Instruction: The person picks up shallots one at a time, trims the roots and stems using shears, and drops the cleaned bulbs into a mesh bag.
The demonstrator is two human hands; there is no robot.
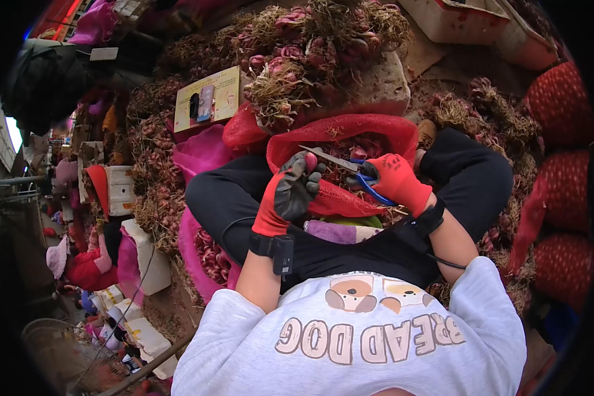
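My left hand, in a red glove with a dark grey palm, is closed around a small purplish-red shallot near the fingertips. In my right hand, also gloved in red, is a pair of scissors with blue handles. Their blades are parted and point left, the tips close above the shallot. Beneath both hands, between my crossed legs, lies an open red mesh bag with loose shallots inside.
Dried-topped shallot bunches pile on a white foam box ahead. A yellow board carries small devices. Full red mesh sacks stand at right; a pink bag of shallots lies left. A person in red sits further left.
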